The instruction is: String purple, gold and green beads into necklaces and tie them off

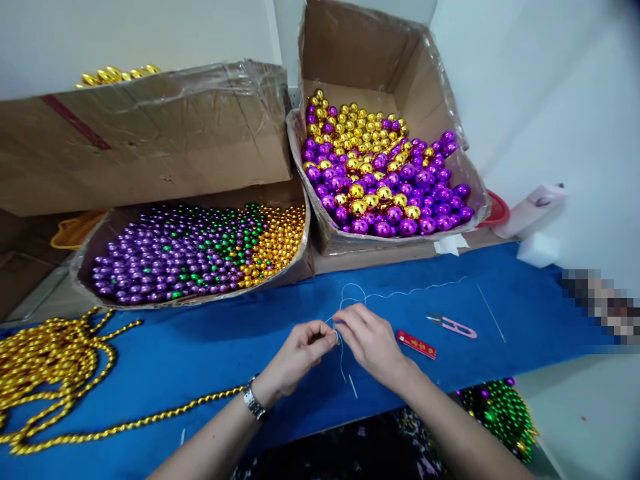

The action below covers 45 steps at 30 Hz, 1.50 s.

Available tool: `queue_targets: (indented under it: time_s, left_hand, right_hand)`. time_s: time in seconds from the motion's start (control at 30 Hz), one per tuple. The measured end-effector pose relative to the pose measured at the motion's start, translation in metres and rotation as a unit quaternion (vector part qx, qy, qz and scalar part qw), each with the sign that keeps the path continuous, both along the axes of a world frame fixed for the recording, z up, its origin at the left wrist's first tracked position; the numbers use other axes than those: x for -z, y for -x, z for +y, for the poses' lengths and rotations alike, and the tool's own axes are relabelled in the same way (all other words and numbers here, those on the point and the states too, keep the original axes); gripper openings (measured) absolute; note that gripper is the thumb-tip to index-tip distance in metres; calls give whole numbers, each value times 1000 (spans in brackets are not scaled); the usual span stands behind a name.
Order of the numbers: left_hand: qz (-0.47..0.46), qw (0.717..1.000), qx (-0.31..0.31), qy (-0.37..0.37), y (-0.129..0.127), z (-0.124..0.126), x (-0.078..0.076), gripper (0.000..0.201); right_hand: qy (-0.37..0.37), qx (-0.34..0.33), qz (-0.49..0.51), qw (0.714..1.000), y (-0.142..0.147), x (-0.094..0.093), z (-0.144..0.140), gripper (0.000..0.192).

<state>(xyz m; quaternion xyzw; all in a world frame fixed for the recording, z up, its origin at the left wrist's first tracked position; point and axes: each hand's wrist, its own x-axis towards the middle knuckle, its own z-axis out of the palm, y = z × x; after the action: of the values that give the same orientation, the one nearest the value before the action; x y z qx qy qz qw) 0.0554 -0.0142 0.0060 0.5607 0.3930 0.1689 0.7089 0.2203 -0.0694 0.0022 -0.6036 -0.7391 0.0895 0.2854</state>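
A: State the position of the thread.
B: The thread (390, 293) meets the fingertips of both hands, above the near half of the desk (200, 360). One tail hangs below; a loop and a long run lie to the upper right.

A: State each grip.
B: Left hand (304, 348): thumb and forefinger pinched on the thread. Right hand (367, 333): fingertips drawn together on the thread, just beside the left. The exact contact is partly hidden.

A: How far along is the work?
B: Judged from the layout, it is partway. Done: the thread is taken up in both hands. Left: its tail and long run are loose, and the snips (459, 327) lie out of hand. Whether a knot exists cannot be told.

A: Give the counts.
B: Hands, two. Snips, one. Red tag (417, 345), one. Pale rod (491, 313), one. White scraps (353, 386), two visible. Bead-filled boxes, two: left box (309, 263), with purple, green and gold beads; right box (350, 47), with purple and gold. Gold strands (55, 353) are heaped at left, one length reaching toward the left wrist; their number cannot be counted. Nor can the beads.
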Motion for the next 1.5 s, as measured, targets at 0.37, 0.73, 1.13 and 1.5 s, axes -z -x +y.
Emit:
queue_targets:
  time_s: [0.37, 0.73, 1.13, 1.5]
  left_hand:
    - [-10, 992, -65, -106, -5, -2, -3, 22]
    - [61, 953, -67, -289, -5, -7, -2, 21]
    - [80, 947, 45, -309, 19, 8, -11, 22]
    - [177, 905, 38, -386, 54, 14, 5, 24]
  right_hand:
    - [-26, 48, 64, 996, 16, 8, -13, 24]
    - [44, 103, 325, 939, 20, 4, -4, 20]
    - [70, 98, 688, 716, 5, -30, 11, 14]
    - [8, 15, 468, 884, 27, -29, 7, 15]
